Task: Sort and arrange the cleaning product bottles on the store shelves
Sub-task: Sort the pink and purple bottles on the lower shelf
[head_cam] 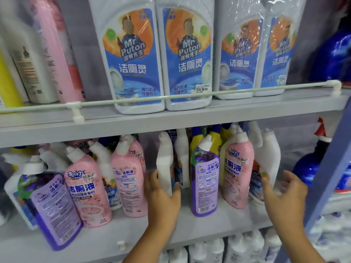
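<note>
Now the left hand [163, 194] grips a white bottle [165, 164] on the lower shelf [133, 232]; the right hand [284, 194] hovers spread beside another white bottle [269, 158] near the blue upright [330, 175].

My left hand [163, 194] grips the lower part of a white bottle [165, 164] standing on the middle shelf [133, 230], thumb on one side, fingers wrapped round the other. My right hand [284, 196] hovers with loose, spread fingers just beside a white bottle with an orange and blue label [266, 160] at the row's right end. Between my hands stand a purple bottle [205, 179] and a pink bottle [236, 171], touching each other. Further left, another purple bottle [51, 205] leans forward against pink ones [89, 190]. Above, behind a white rail [171, 96], stand large white Mr Puton bottles [133, 59] in plastic wrap.
</note>
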